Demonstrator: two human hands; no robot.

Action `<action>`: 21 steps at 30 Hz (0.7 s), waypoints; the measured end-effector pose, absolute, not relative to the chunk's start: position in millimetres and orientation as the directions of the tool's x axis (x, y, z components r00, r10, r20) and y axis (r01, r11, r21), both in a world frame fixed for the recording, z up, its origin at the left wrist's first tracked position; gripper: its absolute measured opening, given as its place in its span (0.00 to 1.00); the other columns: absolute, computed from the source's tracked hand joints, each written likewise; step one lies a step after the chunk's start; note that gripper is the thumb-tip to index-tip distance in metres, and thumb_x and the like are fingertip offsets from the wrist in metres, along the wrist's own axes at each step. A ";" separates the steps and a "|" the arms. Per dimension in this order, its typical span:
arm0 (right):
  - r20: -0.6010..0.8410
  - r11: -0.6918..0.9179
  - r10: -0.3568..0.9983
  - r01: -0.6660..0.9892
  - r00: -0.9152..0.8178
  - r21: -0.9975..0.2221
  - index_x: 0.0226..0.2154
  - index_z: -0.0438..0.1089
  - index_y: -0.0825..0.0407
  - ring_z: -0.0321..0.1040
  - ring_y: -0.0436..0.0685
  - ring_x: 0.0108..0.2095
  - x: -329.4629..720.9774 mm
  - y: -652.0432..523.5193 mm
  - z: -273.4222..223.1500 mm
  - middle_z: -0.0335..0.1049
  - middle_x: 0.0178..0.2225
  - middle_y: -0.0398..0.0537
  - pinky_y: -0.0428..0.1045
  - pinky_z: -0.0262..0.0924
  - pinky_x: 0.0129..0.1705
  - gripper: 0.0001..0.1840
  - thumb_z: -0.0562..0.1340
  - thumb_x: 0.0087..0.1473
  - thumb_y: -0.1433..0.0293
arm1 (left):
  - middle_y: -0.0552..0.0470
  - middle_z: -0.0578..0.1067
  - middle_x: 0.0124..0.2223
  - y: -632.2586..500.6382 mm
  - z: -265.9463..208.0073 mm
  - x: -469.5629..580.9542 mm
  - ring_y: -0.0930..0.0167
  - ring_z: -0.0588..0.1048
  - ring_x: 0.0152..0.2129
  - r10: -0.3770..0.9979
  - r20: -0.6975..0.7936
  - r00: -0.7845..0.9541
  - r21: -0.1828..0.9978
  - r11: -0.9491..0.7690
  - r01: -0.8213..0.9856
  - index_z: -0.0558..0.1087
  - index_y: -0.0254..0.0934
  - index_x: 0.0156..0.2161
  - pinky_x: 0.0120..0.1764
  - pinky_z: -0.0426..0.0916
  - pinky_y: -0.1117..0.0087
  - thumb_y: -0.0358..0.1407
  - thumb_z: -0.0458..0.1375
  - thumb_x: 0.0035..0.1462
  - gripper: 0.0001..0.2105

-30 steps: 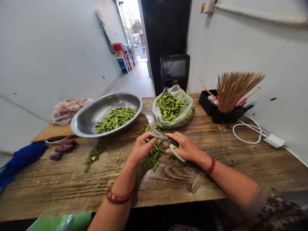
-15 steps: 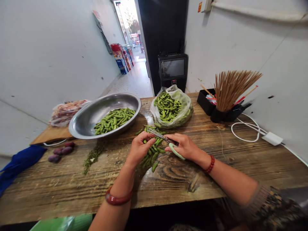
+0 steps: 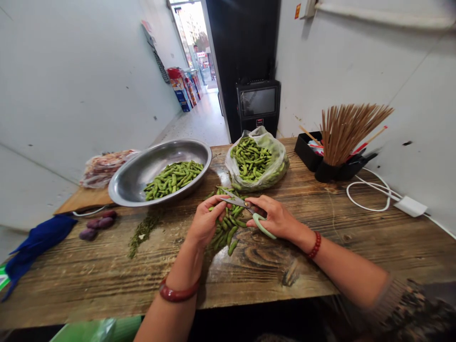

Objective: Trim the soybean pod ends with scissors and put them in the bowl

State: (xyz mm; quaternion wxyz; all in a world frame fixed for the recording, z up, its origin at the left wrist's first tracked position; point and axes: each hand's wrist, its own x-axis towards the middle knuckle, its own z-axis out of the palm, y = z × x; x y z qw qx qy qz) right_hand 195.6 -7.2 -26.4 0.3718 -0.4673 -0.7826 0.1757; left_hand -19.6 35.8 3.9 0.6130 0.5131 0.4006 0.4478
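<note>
My right hand (image 3: 274, 216) is wrapped round the pale green handles of a pair of scissors (image 3: 235, 201), whose blades point left and stand apart. Thumb and fingers of my left hand (image 3: 206, 221) are pinched on a green soybean pod, mostly hidden, right by the blade tips. Beneath both hands a loose pile of soybean pods (image 3: 228, 232) lies on the wooden table (image 3: 270, 280). Behind the pile stands a clear plastic bag (image 3: 280, 159) full of pods. To the left, a wide steel basin (image 3: 124, 183) holds more pods.
Small trimmings (image 3: 142, 232) lie left of my hands, near several purple-red tubers or fruits (image 3: 96, 223) and a blue cloth (image 3: 42, 242). A bagged bundle (image 3: 103, 168) is behind them. On the right are skewers (image 3: 342, 133) in a black holder and a white cable with adapter (image 3: 411, 206).
The scissor blades have opened wider near my left fingertips. The whole view has shifted slightly, so everything sits a little further right.
</note>
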 end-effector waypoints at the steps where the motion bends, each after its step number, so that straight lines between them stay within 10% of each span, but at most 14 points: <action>1: 0.412 0.501 0.863 0.607 -0.293 -0.617 0.54 0.64 0.50 0.65 0.53 0.32 195.5 -7.5 -26.1 0.67 0.35 0.47 0.48 0.61 0.36 0.31 0.68 0.49 0.60 | 0.53 0.73 0.27 35.9 2.7 -19.7 0.81 0.59 0.17 0.958 -0.027 0.284 0.990 0.066 -0.128 0.76 0.33 0.39 0.20 0.52 0.78 0.37 0.65 0.47 0.13; 21: 0.400 0.502 0.864 0.561 -0.306 -0.658 0.52 0.68 0.49 0.64 0.51 0.29 195.0 -9.5 -22.4 0.67 0.30 0.44 0.46 0.59 0.33 0.27 0.67 0.50 0.60 | 0.54 0.71 0.26 32.8 1.4 -17.7 0.79 0.61 0.18 0.965 0.009 0.261 0.997 0.010 -0.071 0.77 0.34 0.32 0.21 0.54 0.77 0.37 0.66 0.44 0.09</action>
